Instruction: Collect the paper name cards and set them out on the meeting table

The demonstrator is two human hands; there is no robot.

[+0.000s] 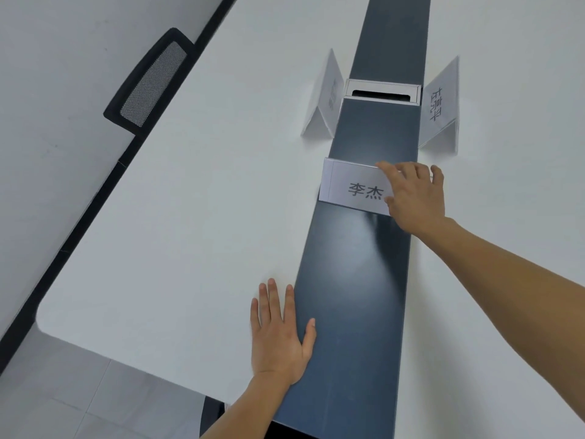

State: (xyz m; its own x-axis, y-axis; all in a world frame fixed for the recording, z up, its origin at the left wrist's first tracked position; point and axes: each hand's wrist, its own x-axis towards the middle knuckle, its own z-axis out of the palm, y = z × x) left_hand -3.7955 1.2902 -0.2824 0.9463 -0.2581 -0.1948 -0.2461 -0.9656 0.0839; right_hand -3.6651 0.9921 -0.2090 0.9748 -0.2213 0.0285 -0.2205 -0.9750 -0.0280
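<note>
- Head view: a folded name card [351, 185] stands across the dark centre strip [354, 296] of the white table [190, 201].
- Right hand [414, 198] has its grip closed on this card's right end.
- Left hand [280, 331] lies flat and released on the table, thumb on the strip.
- Two more name cards [323, 99] [441, 106] stand beyond, flanking a metal cable box [381, 91].
- A mesh chair [148, 80] sits at the table's left edge.

Left name card [326, 96] lettering blurred
</note>
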